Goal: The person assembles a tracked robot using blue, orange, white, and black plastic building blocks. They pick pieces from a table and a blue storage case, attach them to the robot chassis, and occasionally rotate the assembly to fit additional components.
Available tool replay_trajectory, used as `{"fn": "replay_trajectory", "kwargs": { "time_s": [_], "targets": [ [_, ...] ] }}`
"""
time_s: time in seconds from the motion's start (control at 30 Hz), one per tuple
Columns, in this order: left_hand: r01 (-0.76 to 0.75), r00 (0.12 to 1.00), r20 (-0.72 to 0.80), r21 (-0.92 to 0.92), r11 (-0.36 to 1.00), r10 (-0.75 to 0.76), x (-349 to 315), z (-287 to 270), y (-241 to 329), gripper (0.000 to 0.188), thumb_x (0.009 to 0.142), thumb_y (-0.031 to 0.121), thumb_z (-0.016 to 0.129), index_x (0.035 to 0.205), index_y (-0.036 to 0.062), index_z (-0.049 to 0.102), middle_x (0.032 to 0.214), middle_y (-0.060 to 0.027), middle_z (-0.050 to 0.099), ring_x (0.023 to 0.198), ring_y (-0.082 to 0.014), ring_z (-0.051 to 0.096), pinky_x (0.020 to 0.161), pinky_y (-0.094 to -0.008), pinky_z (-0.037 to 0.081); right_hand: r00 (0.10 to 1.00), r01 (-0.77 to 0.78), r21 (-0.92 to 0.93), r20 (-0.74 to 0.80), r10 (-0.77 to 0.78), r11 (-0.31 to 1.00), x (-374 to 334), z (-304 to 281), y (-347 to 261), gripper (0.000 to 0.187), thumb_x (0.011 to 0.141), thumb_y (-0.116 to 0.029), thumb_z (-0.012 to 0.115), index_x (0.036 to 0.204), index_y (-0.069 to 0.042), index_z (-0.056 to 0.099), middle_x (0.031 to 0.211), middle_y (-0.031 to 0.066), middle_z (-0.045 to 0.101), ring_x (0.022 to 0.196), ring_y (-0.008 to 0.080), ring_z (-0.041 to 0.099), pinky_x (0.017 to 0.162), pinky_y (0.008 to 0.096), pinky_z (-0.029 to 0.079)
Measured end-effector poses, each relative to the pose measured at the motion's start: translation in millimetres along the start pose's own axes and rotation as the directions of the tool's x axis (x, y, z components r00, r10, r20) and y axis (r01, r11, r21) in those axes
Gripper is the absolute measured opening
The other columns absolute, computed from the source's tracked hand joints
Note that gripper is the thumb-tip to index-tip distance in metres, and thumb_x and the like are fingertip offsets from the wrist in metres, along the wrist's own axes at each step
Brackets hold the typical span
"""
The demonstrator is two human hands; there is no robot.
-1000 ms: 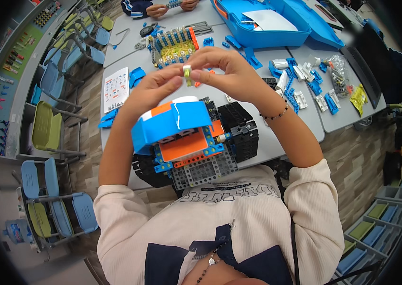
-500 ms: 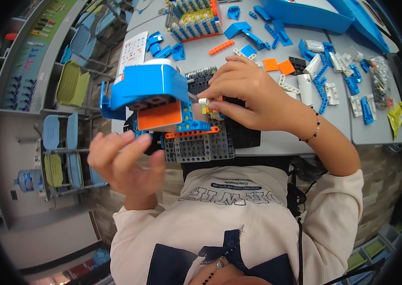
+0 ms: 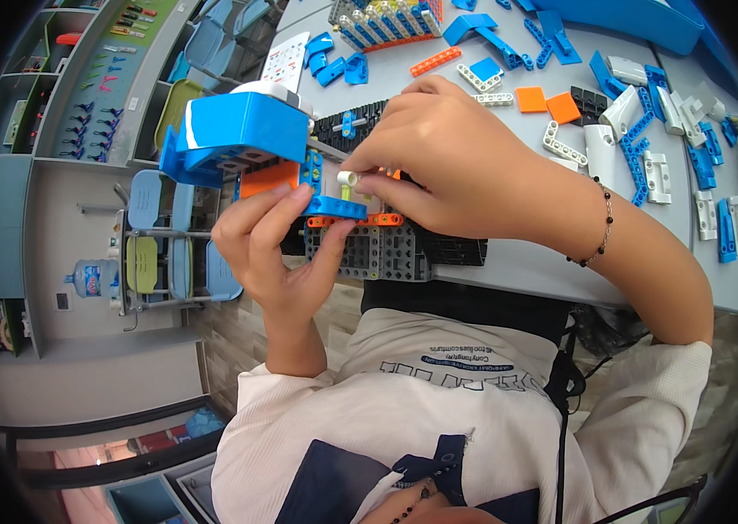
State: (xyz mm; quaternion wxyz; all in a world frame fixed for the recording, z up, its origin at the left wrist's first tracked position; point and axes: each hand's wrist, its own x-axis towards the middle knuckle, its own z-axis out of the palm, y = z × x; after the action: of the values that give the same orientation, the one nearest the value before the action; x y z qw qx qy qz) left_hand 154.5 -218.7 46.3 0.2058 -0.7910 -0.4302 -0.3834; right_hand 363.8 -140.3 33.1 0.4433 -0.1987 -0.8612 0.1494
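A toy-brick model with a blue cab-like housing (image 3: 242, 127), an orange panel (image 3: 268, 179) and a grey studded base (image 3: 386, 249) stands at the table's near edge. Black tread-like pieces (image 3: 456, 247) lie along the base. My left hand (image 3: 268, 240) is closed on a blue beam (image 3: 340, 207) below the housing, fingers above and thumb beneath. Between the thumb and fingertips of my right hand (image 3: 447, 157) is a small white connector (image 3: 348, 177), with a yellow-green pin (image 3: 345, 192) under it. Whether the pin sits in the model I cannot tell.
Loose blue, white and orange parts lie across the table's right side, among them orange square tiles (image 3: 530, 99) and white angled beams (image 3: 561, 144). A striped brick block (image 3: 391, 31) and a printed sheet (image 3: 286, 59) lie farther back. A large blue bin (image 3: 639, 22) stands far right.
My left hand has moved from open beside the model to gripping its blue beam. My right hand keeps its pinch on the white connector. The whole view has shifted.
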Motion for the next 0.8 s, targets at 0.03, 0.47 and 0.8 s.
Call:
{"fn": "replay_trajectory", "kwargs": {
  "time_s": [0.03,0.47,0.8],
  "targets": [
    [0.004,1.0,-0.002,-0.003,1.0,-0.004,0,0,0,0.052,0.062,0.021,0.088,0.109,0.0138,0.065,0.106,-0.0036,0.057,0.099,-0.0214,0.051,0.084,-0.0325,0.04,1.0,-0.008,-0.019,0.007,0.008,1.0,0,2,0,0.012,0.08,-0.014,0.068,0.09,-0.009,0.074,0.073,0.0046,0.066,0.079,0.0208,0.062,0.086,0.0366,0.042],
    [-0.003,1.0,-0.012,0.012,1.0,0.003,-3,2,0,0.053,0.065,0.021,0.088,0.109,0.0109,0.061,0.108,-0.0058,0.052,0.102,-0.0222,0.051,0.083,-0.0326,0.043,0.997,-0.031,0.082,-0.066,0.037,0.996,-12,6,3,0.013,0.08,-0.01,0.068,0.092,-0.01,0.072,0.078,0.0038,0.068,0.077,0.0199,0.063,0.088,0.0371,0.041],
    [0.015,1.0,-0.012,-0.011,1.0,-0.015,-4,2,0,0.052,0.066,0.021,0.088,0.109,0.0113,0.061,0.108,-0.0056,0.051,0.103,-0.0226,0.05,0.085,-0.0333,0.044,0.983,-0.182,0.156,0.014,0.182,0.971,-6,4,-4,0.009,0.08,-0.014,0.069,0.087,-0.009,0.067,0.083,0.0039,0.068,0.083,0.0212,0.063,0.09,0.0392,0.04]
  ]
}}
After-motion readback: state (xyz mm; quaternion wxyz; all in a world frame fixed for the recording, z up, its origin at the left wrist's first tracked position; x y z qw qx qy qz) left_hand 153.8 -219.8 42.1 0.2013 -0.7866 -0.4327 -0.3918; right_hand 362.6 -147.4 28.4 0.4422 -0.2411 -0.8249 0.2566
